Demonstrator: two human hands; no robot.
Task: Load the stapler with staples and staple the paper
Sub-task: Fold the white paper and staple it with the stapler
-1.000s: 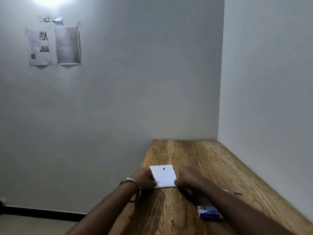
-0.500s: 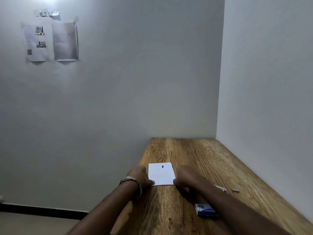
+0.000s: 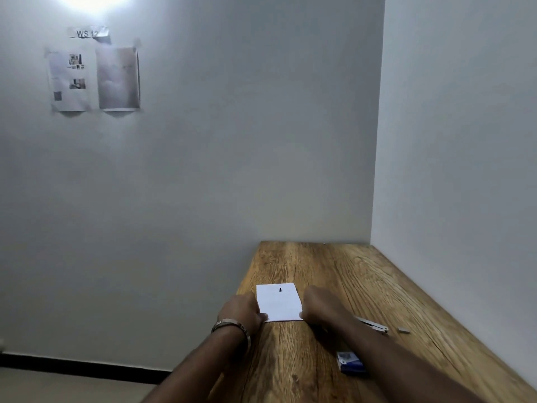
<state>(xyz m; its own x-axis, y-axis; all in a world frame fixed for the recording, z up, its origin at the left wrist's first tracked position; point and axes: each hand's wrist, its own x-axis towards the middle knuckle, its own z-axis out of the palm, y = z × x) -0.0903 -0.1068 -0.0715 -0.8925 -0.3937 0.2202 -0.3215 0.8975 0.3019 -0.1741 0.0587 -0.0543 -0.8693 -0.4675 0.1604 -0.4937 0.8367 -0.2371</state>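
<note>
Fingers of the left hand and right hand curl onto the near corners of the small white paper sheet, flat on the wooden table. Thin metal stapler at 4 o'clock, part-hidden; uneven pressure could skew the sheet.

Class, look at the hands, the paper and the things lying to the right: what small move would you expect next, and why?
Probably the right hand lets go of the paper and reaches for the metal stapler beside it. Both hands pinch the paper's near corners, the left hand could keep it steady, and a loose staple strip and blue staple box lie untouched.
</note>
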